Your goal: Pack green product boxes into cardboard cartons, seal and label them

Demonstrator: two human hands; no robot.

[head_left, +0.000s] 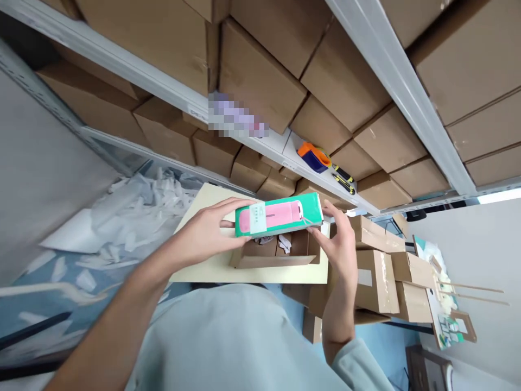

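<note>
A green product box (280,214) with a pink bottle-like picture and a pale label is held up between both hands. My left hand (209,228) pinches its left end, thumb below and fingers above. At the right end, my right hand (336,233) grips the box between thumb and fingers. Just beneath it an open cardboard carton (280,262) lies on the cream tabletop (195,271), with crumpled paper (284,244) inside. The green box hides part of the carton's opening.
Shelves filled with cardboard boxes (260,70) rise in front. An orange and blue tape dispenser (314,157) and yellow-black cutters (344,179) sit on the shelf edge. White paper scraps (138,201) pile at left; stacked cartons (376,279) stand at right.
</note>
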